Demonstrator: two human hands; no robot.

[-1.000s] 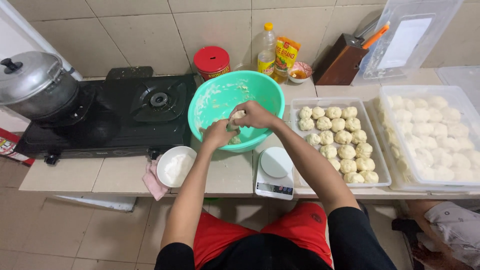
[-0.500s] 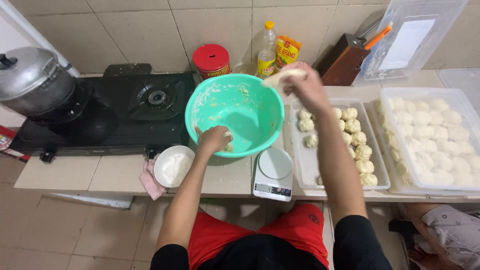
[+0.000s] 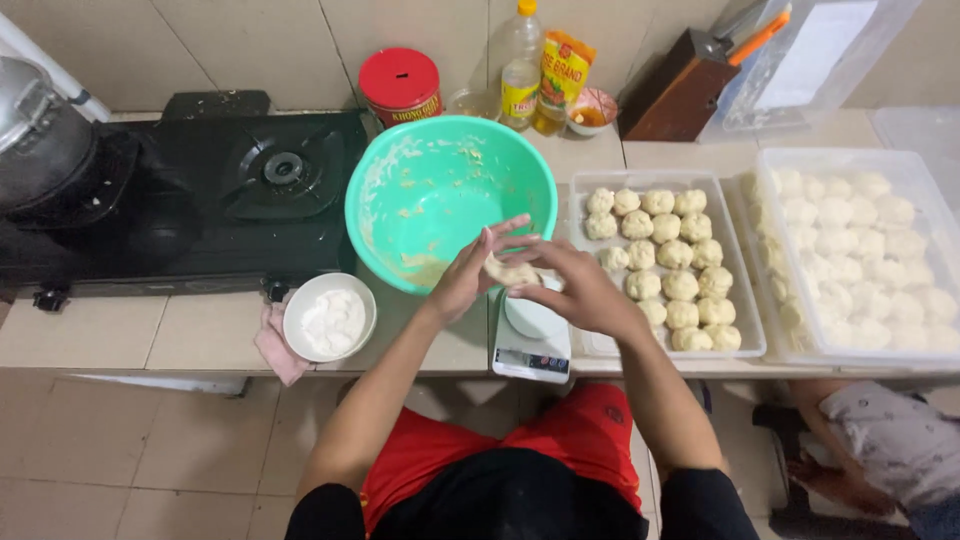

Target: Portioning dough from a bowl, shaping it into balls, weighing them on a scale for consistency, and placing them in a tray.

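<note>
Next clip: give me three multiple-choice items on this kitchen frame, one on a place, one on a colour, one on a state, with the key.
1. Where is the scale?
A. on the stove
B. at the counter's front edge, left of the tray
C. inside the bowl

2. What colour is the bowl?
A. green
B. red
C. black

3. What are the hands doing?
A. resting flat on the counter
B. lifting the pot
C. holding a dough piece between them

Key: 1 B, the scale sits below the hands beside the tray; 2 A, the bowl is mint green; 3 C, left hand and right hand meet around the dough.
</note>
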